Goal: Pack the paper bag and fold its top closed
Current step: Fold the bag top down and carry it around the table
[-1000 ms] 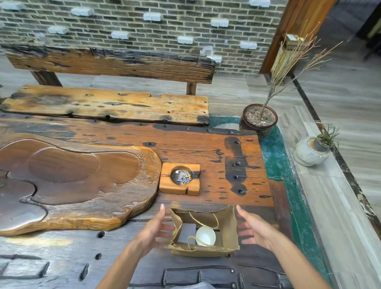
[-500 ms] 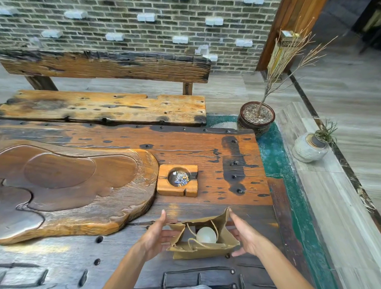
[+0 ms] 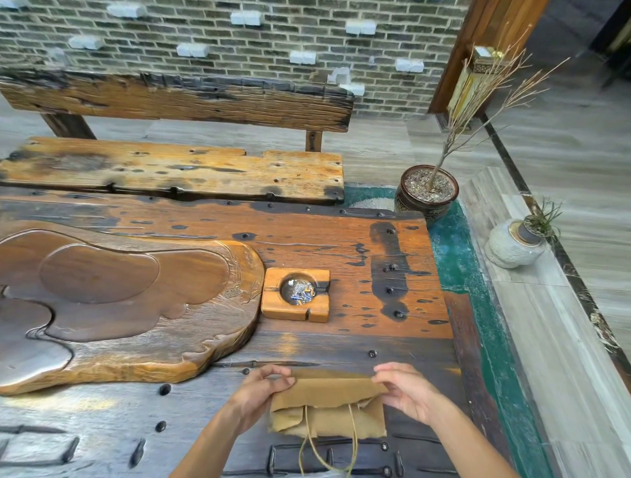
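A brown paper bag [image 3: 327, 406] stands on the dark wooden table [image 3: 98, 425] near its front edge. Its top is folded over toward me, and the flap covers the opening, so whatever is inside is hidden. A string handle [image 3: 328, 453] hangs down its front. My left hand [image 3: 258, 394] pinches the left end of the fold. My right hand [image 3: 405, 389] pinches the right end.
A small wooden ashtray [image 3: 296, 295] sits just beyond the bag. A large carved wooden tea tray [image 3: 112, 303] fills the table's left. A wooden bench [image 3: 168, 172] stands behind, a potted twig plant [image 3: 427, 192] and a white pot [image 3: 514, 244] to the right.
The bag was open with a white cup visible inside. Both hands closed in on its sides, pressed the mouth together and folded the top down toward me.
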